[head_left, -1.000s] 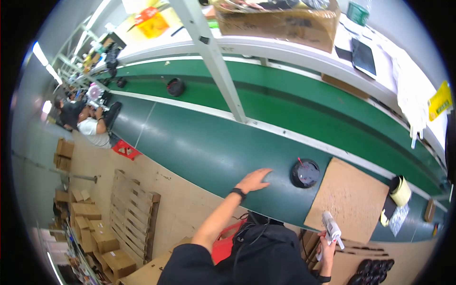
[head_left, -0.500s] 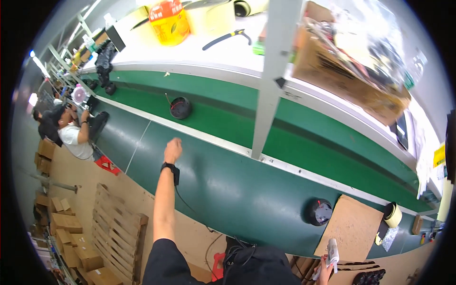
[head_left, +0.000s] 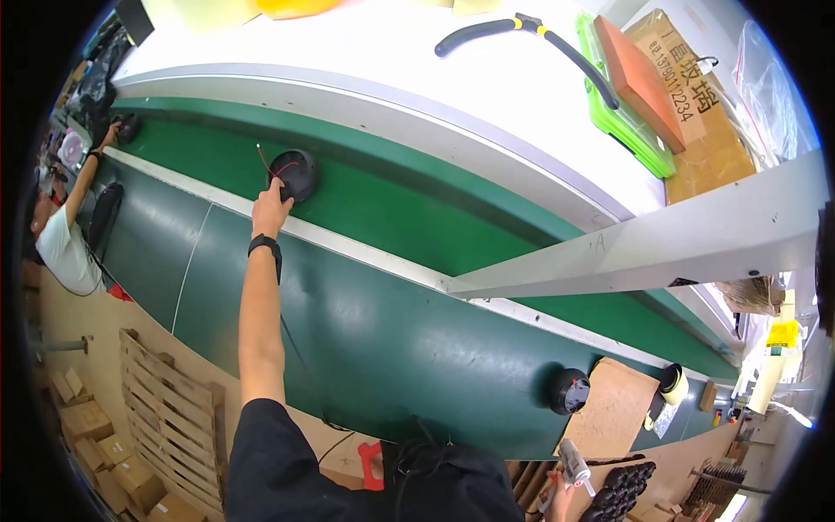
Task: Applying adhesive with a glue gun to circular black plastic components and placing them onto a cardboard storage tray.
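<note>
My left hand [head_left: 271, 211], with a black band on its wrist, is stretched out over the far green belt. Its fingers close on the near rim of a round black housing [head_left: 297, 170], from which thin red wires stick up. At the lower right, my right hand [head_left: 557, 498] is wrapped round the handle of a caulking gun with a white cartridge [head_left: 574, 464]. A second round black housing [head_left: 570, 391] rests on the dark green bench, beside a brown board [head_left: 612, 402].
A grey metal post [head_left: 626, 248] crosses between bench and white shelf [head_left: 365, 65]. Pliers with black handles [head_left: 477, 36] and a green case [head_left: 631, 130] lie on that shelf. A co-worker [head_left: 65, 239] reaches onto the belt at far left. A wooden pallet [head_left: 170, 409] stands lower left.
My left hand has moved forward from above the bench to the housing on the belt and taken hold of its rim. The view has shifted; my right hand still holds the caulking gun.
</note>
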The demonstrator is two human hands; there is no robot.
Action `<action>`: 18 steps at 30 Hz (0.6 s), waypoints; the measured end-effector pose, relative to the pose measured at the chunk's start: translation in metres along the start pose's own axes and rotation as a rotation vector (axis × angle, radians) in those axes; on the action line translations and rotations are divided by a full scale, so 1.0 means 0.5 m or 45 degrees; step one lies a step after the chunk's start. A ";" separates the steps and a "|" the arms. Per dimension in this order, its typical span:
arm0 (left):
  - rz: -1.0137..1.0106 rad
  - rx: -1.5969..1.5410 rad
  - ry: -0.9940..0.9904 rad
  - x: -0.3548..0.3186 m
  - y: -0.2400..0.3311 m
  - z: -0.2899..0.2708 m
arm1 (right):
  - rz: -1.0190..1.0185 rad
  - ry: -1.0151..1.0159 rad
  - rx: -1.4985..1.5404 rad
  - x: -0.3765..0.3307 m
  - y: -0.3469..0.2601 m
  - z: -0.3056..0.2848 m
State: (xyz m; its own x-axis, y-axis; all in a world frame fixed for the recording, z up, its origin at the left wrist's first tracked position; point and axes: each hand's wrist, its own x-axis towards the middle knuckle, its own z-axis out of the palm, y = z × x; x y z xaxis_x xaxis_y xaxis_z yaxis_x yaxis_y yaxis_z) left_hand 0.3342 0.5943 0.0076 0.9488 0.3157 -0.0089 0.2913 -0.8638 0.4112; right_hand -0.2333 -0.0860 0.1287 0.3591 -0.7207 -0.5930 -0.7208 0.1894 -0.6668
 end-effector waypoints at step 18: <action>0.948 -0.266 -0.803 -0.762 0.379 0.110 | -0.219 -0.375 -0.200 0.031 0.030 0.046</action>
State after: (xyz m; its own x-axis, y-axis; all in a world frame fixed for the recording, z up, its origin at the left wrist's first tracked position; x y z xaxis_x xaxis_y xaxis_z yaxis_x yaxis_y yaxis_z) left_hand 0.0344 0.2889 0.0387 0.7898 -0.5969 -0.1411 -0.3742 -0.6511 0.6603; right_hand -0.2247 -0.0791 0.0989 0.6217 -0.5063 -0.5976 -0.7087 -0.0389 -0.7044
